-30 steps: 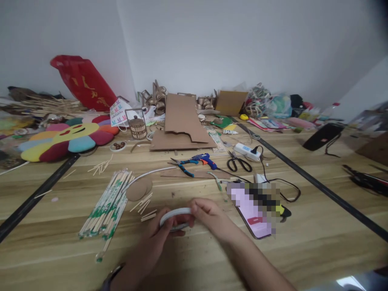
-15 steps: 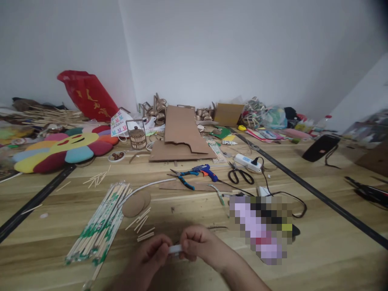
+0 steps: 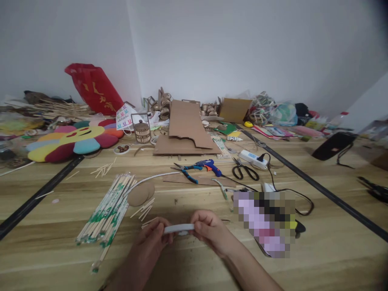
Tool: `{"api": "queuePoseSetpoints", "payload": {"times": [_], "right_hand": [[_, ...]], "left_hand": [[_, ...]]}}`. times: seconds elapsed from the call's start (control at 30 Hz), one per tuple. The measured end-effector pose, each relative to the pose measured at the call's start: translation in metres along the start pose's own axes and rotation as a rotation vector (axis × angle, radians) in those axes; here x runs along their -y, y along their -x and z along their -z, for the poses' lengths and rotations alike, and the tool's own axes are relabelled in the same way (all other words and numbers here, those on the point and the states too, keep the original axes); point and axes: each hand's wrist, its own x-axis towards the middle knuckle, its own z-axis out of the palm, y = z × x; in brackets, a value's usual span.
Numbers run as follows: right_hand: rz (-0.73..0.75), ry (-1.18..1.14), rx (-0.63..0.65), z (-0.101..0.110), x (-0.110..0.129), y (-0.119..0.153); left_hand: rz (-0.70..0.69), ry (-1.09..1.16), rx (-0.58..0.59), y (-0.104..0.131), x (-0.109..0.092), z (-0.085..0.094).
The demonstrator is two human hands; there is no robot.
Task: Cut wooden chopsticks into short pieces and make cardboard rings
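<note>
Holding one white band (image 3: 178, 228) between two hands, over the near part of one wooden table (image 3: 303, 262). Gripping its left end with the left hand (image 3: 156, 232), with thumb and fingers closed on it; pinching its right end with the right hand (image 3: 210, 230), likewise closed. Showing the band nearly edge-on across the gap. Just beyond the left hand, counting two brown discs (image 3: 138, 196), overlapping, beside several short sticks (image 3: 146, 211), too partly hidden to number surely. Farther left, finding one pile of wrapped sticks (image 3: 106, 214), too tightly packed to count, with one pale curved strip (image 3: 151, 176) running from it toward one pair of pliers (image 3: 190, 176). Right by the pliers, noting one blue glue gun (image 3: 212, 165); then one pair of scissors (image 3: 239, 163) and one white power strip (image 3: 253, 159) with one black plug in it. To the right of the right hand, seeing one purple item (image 3: 260, 222), blurred by pixels. Toward the back, counting two large cardboard pieces (image 3: 186, 121), one partly over the other, one lidded basket (image 3: 142, 132), one bowl (image 3: 115, 150) of brown beads, one flower cushion (image 3: 80, 137) and one red bag (image 3: 93, 91).
</note>
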Motion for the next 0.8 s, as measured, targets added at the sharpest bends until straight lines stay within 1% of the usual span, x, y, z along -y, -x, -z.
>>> {"api": "queuePoseSetpoints", "payload": {"times": [0.07,0.17,0.2,0.23,0.27,0.33,0.37,0.4,0.5,0.57,0.8], "right_hand": [[0.0,0.08,0.022,0.0,0.002,0.001],[-0.027,0.19,0.056,-0.001,0.003,0.002],[-0.027,0.233,0.059,-0.002,0.003,0.002],[-0.018,0.282,0.053,-0.003,0.003,0.002],[0.004,0.336,0.038,-0.005,0.003,0.002],[0.086,0.464,-0.007,-0.009,0.003,0.003],[0.139,0.536,-0.025,-0.011,0.003,0.003],[0.198,0.609,-0.036,-0.013,0.003,0.004],[0.359,0.809,-0.04,-0.018,0.003,0.005],[0.444,0.901,-0.04,-0.02,0.001,0.006],[0.657,1.047,-0.084,-0.022,-0.006,0.006]], "left_hand": [[-0.025,-0.114,0.047,0.002,-0.001,0.003],[-0.129,-0.403,0.13,0.004,-0.003,0.006],[-0.181,-0.487,0.123,0.004,-0.004,0.007],[-0.247,-0.561,0.083,0.004,-0.004,0.007],[-0.322,-0.629,0.012,0.004,-0.003,0.007],[-0.467,-0.753,-0.152,0.004,0.0,0.009],[-0.526,-0.808,-0.213,0.005,0.002,0.01],[-0.576,-0.858,-0.24,0.006,0.004,0.011],[-0.679,-0.962,-0.21,0.007,0.008,0.012],[-0.73,-1.001,-0.192,0.008,0.009,0.011],[-0.905,-1.087,-0.177,0.008,0.01,0.009]]}}
